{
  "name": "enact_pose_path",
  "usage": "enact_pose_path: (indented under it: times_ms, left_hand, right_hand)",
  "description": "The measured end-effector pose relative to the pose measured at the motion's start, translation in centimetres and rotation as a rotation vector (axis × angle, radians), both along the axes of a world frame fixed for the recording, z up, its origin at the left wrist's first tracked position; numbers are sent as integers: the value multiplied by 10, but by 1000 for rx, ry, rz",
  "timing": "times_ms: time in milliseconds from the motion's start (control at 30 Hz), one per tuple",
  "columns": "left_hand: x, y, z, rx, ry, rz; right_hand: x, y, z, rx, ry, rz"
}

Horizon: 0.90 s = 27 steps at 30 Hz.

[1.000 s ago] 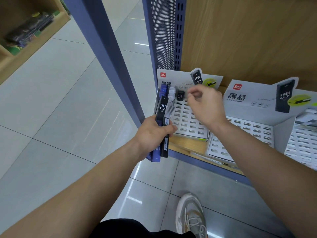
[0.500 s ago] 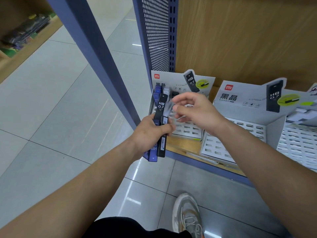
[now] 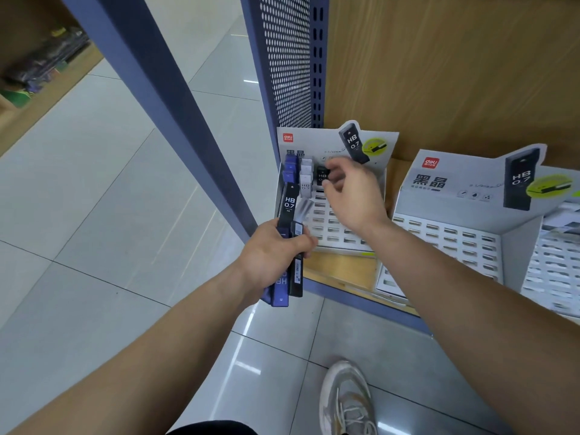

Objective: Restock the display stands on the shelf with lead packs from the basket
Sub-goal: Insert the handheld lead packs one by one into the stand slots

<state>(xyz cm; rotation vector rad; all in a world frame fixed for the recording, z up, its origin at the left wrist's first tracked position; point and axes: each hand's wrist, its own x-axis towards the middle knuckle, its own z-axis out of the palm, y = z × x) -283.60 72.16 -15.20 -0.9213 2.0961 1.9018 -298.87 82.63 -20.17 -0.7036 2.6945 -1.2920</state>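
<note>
Pale trainer on grey tiles lies nearest, and just above it the left hand is wrapped tightly round a bundle of lead packs, black and blue, their tops poking up in front of the shelf edge. Beyond, the right hand hovers over the left display stand with fingers curled, the fingertips right against the right side of a black pack standing in the back row beside white packs and blue packs; blur hides whether they pinch it. Farther right, a second stand sits apart.
</note>
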Motion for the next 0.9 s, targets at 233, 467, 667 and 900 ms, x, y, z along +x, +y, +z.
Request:
enact_pose_path:
  times_ms: [233, 467, 667, 900]
  left_hand:
    - [-4, 2, 3, 2, -1, 22]
    - [-1, -1, 4, 19, -16, 37]
    - [-2, 9, 17, -1, -18, 19]
    - [-1, 42, 55, -150, -13, -113]
  right_hand:
    - [-3, -10, -3, 51, 109, -119]
    - [-5, -5, 9, -71, 197, -131]
    - [14, 34, 49, -426, -118, -166]
    - [71, 123, 99, -560, -456, -202]
